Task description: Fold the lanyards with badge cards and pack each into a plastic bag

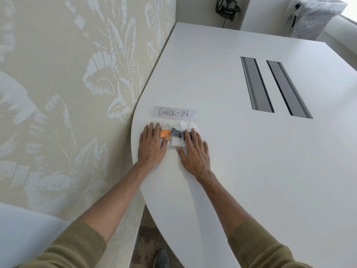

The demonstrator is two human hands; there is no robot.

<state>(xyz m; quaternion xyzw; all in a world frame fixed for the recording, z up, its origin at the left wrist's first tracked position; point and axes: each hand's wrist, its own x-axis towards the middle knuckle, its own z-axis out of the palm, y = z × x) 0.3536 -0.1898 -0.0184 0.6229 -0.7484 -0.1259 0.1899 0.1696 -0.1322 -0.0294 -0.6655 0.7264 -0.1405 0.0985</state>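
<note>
Bagged lanyards (174, 137), orange and black, flat in a row.

A white table (251, 171) with a curved edge carries a paper label (174, 113) handwritten "CHECK-IN" and two long grey slots (257, 84) side by side, while leaf-patterned wallpaper (77, 84) fills the left, a plastic-wrapped object (313, 18) stands far right, and a grey shoe (161, 259) shows on the floor.

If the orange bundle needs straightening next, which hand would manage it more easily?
Probably the left hand: its fingers already lie flat beside the orange bundle, touching it. The right hand rests over the dark bundle further right.
</note>
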